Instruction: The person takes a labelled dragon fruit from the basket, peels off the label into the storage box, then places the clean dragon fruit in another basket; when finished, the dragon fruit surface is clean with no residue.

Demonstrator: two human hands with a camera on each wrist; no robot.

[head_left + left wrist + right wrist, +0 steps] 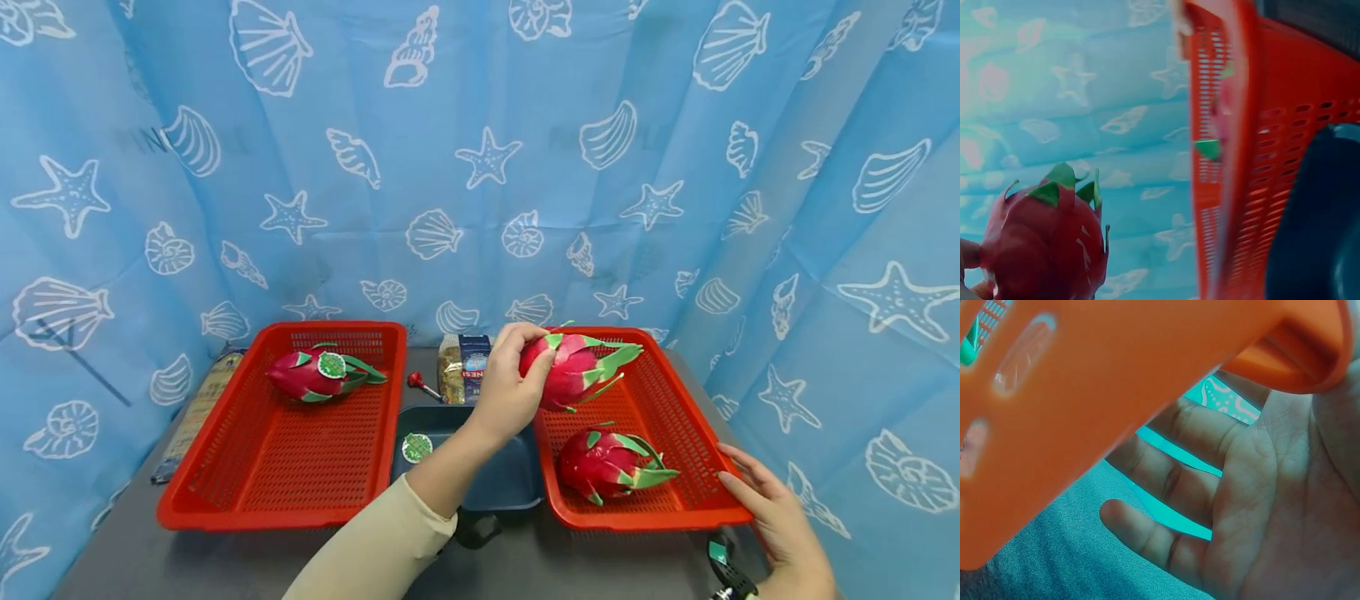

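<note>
Curtain (480, 200), shell-printed, behind grey table (600, 567); left hand (513, 383) grips dragon fruit (577, 371); right hand (783, 517) holds red basket (652, 522).

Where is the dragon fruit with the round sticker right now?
In the head view, the stickered dragon fruit lies in the left red basket, toward its far side; the red lollipop is just outside that basket, to its right.

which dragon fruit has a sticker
The dragon fruit in the left red basket: it shows a round green sticker, while the held fruit and the fruit in the right basket show none.
</note>
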